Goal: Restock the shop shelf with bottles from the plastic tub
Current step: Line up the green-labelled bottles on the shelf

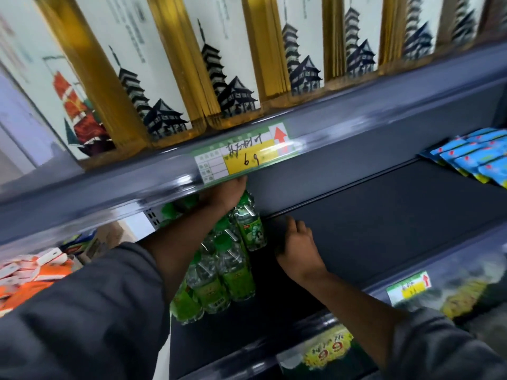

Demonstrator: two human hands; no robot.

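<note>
Several green-labelled bottles (219,275) with green caps stand in a cluster on the dark shop shelf (384,215), left of its middle. My left hand (226,194) reaches deep under the upper shelf edge and grips the top of the rearmost bottle (251,229), which leans a little. My fingers there are partly hidden by the shelf rail. To the right of the bottles, my right hand (297,248) rests palm down on the shelf board with fingers relaxed, holding nothing. The plastic tub is out of view.
The upper shelf rail (343,124) with a yellow price tag (247,157) hangs just above my left hand. Gold-and-white boxes (175,72) fill the shelf above. Blue packets (477,154) lie at the far right. Orange-and-white packs (30,272) sit at the left.
</note>
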